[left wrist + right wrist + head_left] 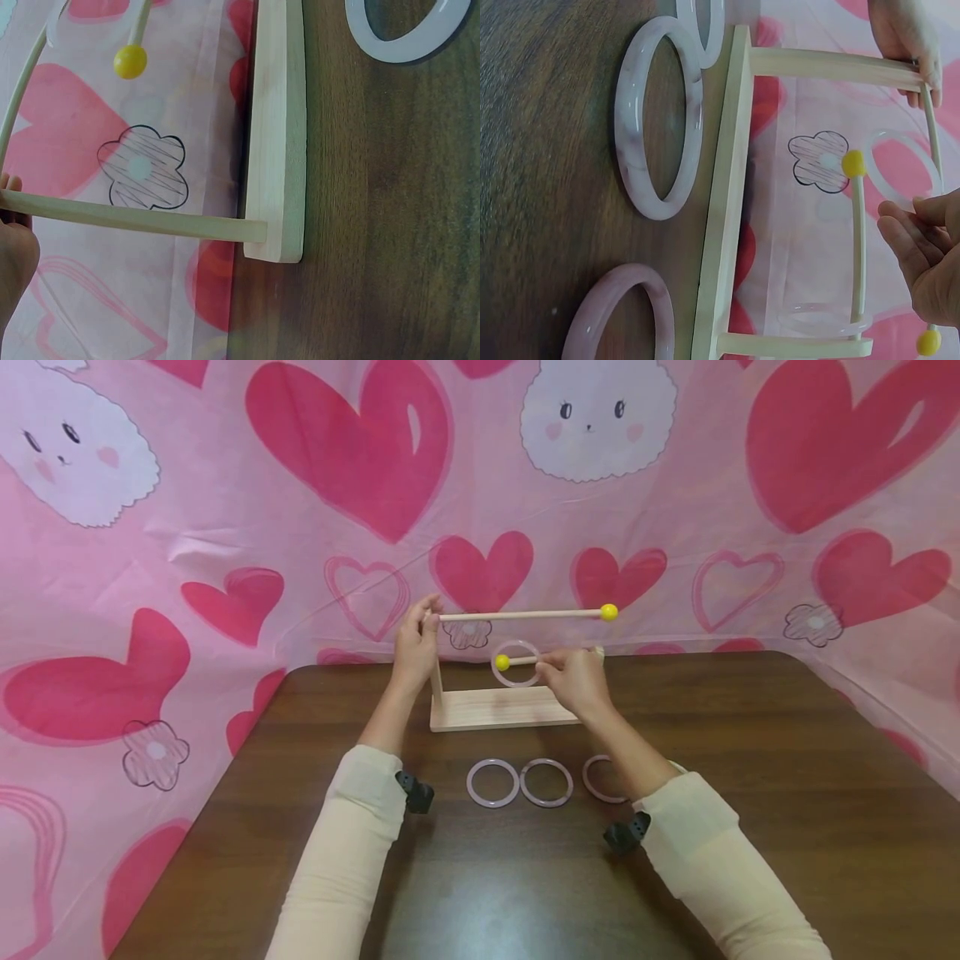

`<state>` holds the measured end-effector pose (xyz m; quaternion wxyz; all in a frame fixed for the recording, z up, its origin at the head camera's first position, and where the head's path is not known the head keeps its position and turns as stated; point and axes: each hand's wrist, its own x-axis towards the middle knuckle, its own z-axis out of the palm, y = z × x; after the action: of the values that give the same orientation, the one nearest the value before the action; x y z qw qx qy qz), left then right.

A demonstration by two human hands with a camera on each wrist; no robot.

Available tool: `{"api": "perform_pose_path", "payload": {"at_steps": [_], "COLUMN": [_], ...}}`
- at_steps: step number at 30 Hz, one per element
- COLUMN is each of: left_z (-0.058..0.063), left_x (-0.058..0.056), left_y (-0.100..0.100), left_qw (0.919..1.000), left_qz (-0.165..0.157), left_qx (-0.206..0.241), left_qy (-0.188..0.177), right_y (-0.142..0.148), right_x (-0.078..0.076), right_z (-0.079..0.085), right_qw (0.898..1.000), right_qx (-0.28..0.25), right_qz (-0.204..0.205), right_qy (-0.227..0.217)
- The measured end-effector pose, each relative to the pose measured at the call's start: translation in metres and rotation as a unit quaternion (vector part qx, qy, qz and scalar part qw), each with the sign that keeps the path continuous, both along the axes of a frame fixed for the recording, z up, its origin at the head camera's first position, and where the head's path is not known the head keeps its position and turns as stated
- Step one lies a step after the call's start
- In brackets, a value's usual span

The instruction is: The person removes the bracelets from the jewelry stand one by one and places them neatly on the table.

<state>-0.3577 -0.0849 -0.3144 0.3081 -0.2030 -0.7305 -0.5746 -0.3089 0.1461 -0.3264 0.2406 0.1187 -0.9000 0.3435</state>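
Note:
My right hand [577, 683] pinches a pale translucent bangle [516, 685] between thumb and fingertips. In the head view the bangle overlaps the yellow ball [502, 663] at the free end of the lower rod; the right wrist view shows it beside that ball. My left hand [417, 645] grips the top of the tall left post [135, 218] of a wooden stand, where the upper rod [517, 615] joins. That rod points right and ends in another yellow ball [609, 612]. Around the lower rod, near the short right post [780, 345], hangs another bangle [810, 330].
The stand's base [495, 708] lies near the table's back edge. In front of it lie a bangle [492, 805] at the left, a second bangle [547, 804] beside it and a third bangle [587, 778] partly behind my right forearm. A pink heart-patterned cloth [480, 502] hangs behind.

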Motion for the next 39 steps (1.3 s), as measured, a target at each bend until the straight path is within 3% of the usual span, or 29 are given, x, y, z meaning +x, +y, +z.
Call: {"api": "perform_pose_path", "payload": {"at_steps": [5,8,10,29,39], "left_z": [0.004,-0.002,-0.003,-0.003,-0.002], "left_x": [0.004,-0.005,-0.006,-0.005,-0.004], "left_y": [0.001,0.000,0.000,0.000,0.000], "left_qw": [0.9999,0.9999,1.0000,1.0000,1.0000], "left_qz": [-0.004,0.001,0.003,0.005,0.007], "left_qx": [0.006,0.005,0.005,0.005,0.003], "left_qy": [-0.009,-0.008,-0.008,-0.007,-0.001], "right_y": [0.005,0.009,0.011,0.029,0.038], "right_x": [0.003,0.004,0.005,0.008,0.011], "right_z": [0.001,0.002,0.002,0.004,0.004], "right_qw": [1.000,1.000,1.000,0.995,0.994], "right_qx": [-0.009,-0.012,-0.015,-0.086,-0.091], "right_qz": [-0.006,-0.014,-0.019,-0.031,-0.043], "right_qy": [0.009,0.009,0.002,-0.038,-0.048]}}
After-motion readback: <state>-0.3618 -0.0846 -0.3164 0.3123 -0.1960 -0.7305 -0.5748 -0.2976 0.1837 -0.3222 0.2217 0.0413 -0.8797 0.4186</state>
